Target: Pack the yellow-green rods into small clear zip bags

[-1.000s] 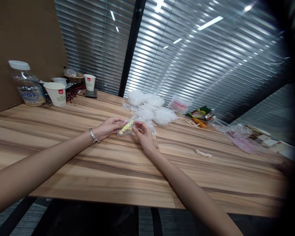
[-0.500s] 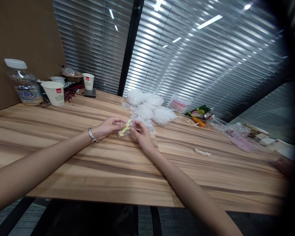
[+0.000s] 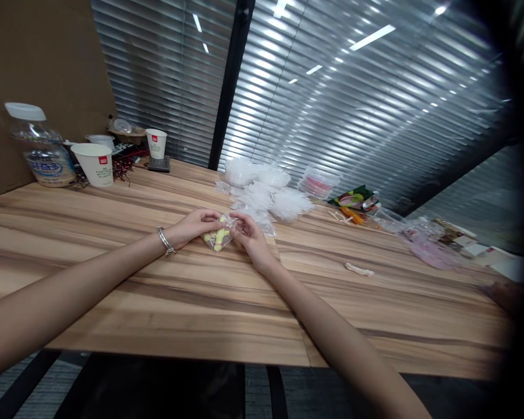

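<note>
Clear plastic bag [image 3: 215, 243], just left of frame centre, is pinched by the fingers of left hand [image 3: 190, 228] and right hand [image 3: 252, 240], which partly hide its yellow pieces [image 3: 220, 237]; far right, a dark shape [image 3: 509, 295] blurs out.

Our forearms [image 3: 94, 280] slant in from lower left and lower right, left hand [image 3: 195, 226] and right hand [image 3: 251, 237] close together mid-frame, fingers [image 3: 210, 215] bent and pinching.

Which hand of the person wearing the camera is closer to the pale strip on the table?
Right. The right hand is to the left of the pale strip and farther back, holding the small clear bag; the left hand is farther off, across that bag.
</note>
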The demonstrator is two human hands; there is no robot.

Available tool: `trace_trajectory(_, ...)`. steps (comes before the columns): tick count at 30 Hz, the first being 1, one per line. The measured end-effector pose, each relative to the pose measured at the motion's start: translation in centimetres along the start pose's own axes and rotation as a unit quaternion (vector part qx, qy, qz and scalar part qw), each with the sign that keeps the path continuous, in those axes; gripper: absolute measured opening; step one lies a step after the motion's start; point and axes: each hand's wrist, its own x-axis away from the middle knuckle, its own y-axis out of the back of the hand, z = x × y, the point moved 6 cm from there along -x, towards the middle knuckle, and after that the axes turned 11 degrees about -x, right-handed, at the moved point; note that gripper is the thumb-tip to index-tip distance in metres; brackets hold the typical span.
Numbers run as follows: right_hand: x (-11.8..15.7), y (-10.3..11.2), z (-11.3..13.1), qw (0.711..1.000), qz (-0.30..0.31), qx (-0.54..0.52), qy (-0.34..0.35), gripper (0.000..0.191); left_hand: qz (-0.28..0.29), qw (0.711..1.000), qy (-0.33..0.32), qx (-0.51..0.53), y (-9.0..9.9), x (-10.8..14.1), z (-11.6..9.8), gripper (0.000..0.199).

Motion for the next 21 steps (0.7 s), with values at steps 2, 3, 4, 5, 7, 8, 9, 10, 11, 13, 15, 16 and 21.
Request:
trace_trajectory(2, 0.1, -0.1, 0.2, 1.000, 0.000, -0.001, 0.000, 0.038, 0.000, 1.000, -0.002, 0.001, 0.0, 0.0, 0.1, 0.038)
trace_trajectory(3, 0.1, -0.2, 0.3, 1.000, 0.002, 0.008, 0.002, 0.038, 0.001, 1.000, -0.005, 0.003, 0.0, 0.0, 0.1, 0.038)
trace_trajectory(4, 0.1, -0.2, 0.4, 1.000, 0.005, 0.026, 0.007, 0.037, 0.002, 1.000, -0.008, 0.005, 0.0, 0.0, 0.1, 0.037)
trace_trajectory(5, 0.1, -0.3, 0.5, 0.999, 0.007, 0.050, 0.013, 0.036, 0.003, 1.000, -0.010, 0.007, 0.1, 0.0, 0.1, 0.037)
trace_trajectory(7, 0.1, -0.3, 0.6, 0.995, 0.014, 0.101, 0.023, 0.036, 0.007, 1.000, -0.008, 0.004, 0.0, 0.0, 0.2, 0.039)
trace_trajectory(8, 0.1, -0.3, 0.7, 0.992, 0.019, 0.121, 0.028, 0.037, 0.007, 1.000, -0.006, 0.001, 0.0, 0.0, 0.2, 0.040)
trace_trajectory(9, 0.1, -0.3, 0.7, 0.990, 0.023, 0.133, 0.032, 0.037, 0.006, 1.000, -0.003, -0.002, 0.0, 0.0, 0.3, 0.040)
trace_trajectory(10, 0.1, -0.2, 0.8, 0.989, 0.025, 0.140, 0.038, 0.038, 0.003, 1.000, 0.000, -0.003, 0.1, 0.0, 0.3, 0.041)
trace_trajectory(11, 0.1, -0.2, 0.9, 0.988, 0.023, 0.143, 0.045, 0.038, -0.002, 1.000, 0.003, -0.002, 0.1, 0.0, 0.3, 0.041)
trace_trajectory(13, 0.1, 0.0, 1.2, 0.987, 0.009, 0.148, 0.066, 0.038, -0.016, 1.000, 0.007, 0.011, 0.3, -0.1, 0.4, 0.039)
trace_trajectory(15, 0.2, 0.0, 1.4, 0.982, 0.003, 0.164, 0.089, 0.038, -0.033, 0.999, 0.009, 0.030, 0.5, -0.1, 0.5, 0.036)
trace_trajectory(16, 0.2, -0.1, 1.5, 0.980, 0.007, 0.174, 0.096, 0.039, -0.038, 0.999, 0.010, 0.037, 0.6, -0.1, 0.5, 0.036)
trace_trajectory(21, 0.3, -0.5, 1.0, 0.977, 0.034, 0.195, 0.082, 0.044, -0.022, 0.999, 0.008, 0.037, 0.5, 0.0, 0.3, 0.037)
